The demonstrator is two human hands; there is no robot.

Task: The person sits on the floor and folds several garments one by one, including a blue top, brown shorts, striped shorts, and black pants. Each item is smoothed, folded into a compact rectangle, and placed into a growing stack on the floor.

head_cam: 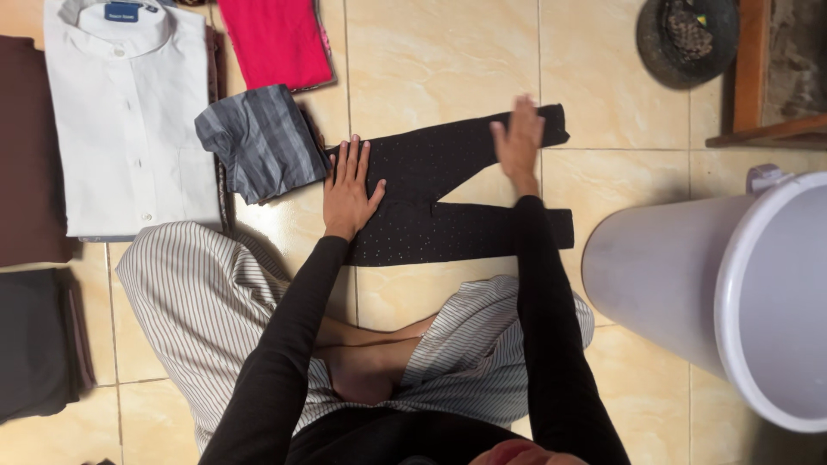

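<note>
A pair of small black dotted leggings [431,202] lies spread on the tiled floor in front of my crossed legs, its two legs pointing right. My left hand [348,191] presses flat on the waist end, fingers apart. My right hand [518,140] lies flat on the upper leg near its cuff and looks blurred. Neither hand grips anything.
A folded grey striped garment [258,142] sits just left of the leggings. A folded white shirt [129,120], a red cloth [276,39], and dark brown folded clothes [30,155] lie at the left. A large white bucket [689,275] lies on its side at right. A dark bowl [687,39] sits at top right.
</note>
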